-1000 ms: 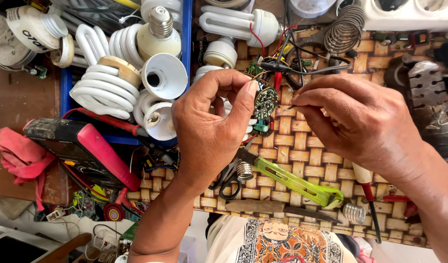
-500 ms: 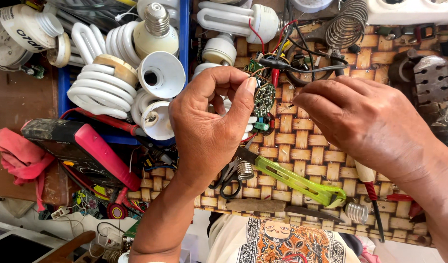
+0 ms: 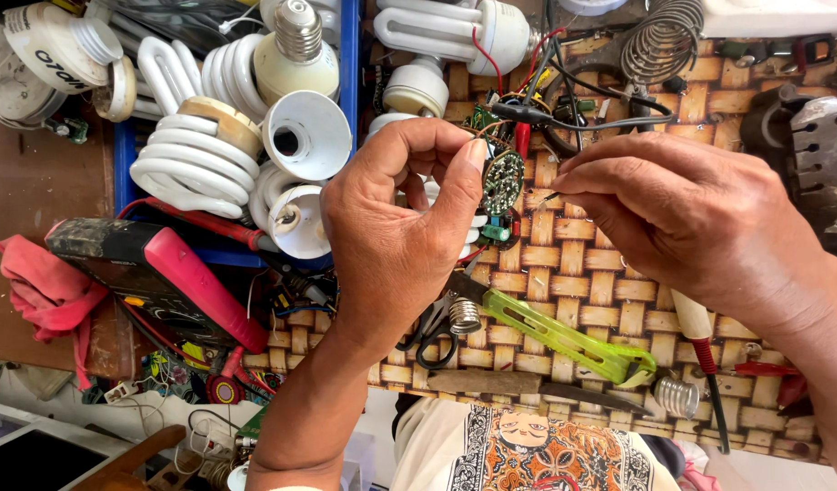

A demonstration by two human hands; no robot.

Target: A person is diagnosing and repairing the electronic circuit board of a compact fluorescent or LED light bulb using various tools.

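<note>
Fingers of the left hand (image 3: pixel 395 241) are pinched on a small round circuit board (image 3: pixel 503 180), held above the woven mat (image 3: pixel 609 282). A thin wire (image 3: pixel 547 197) (barely visible) is gripped by the closed right hand (image 3: pixel 700 223) just beside the board, near the blue tray (image 3: pixel 349 55) of spiral bulbs (image 3: pixel 195 155)

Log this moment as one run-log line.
left hand: pinches round circuit board | right hand: holds thin wire near board | surface: woven mat | nearby: green-handled tool, spiral lamp tubes
</note>
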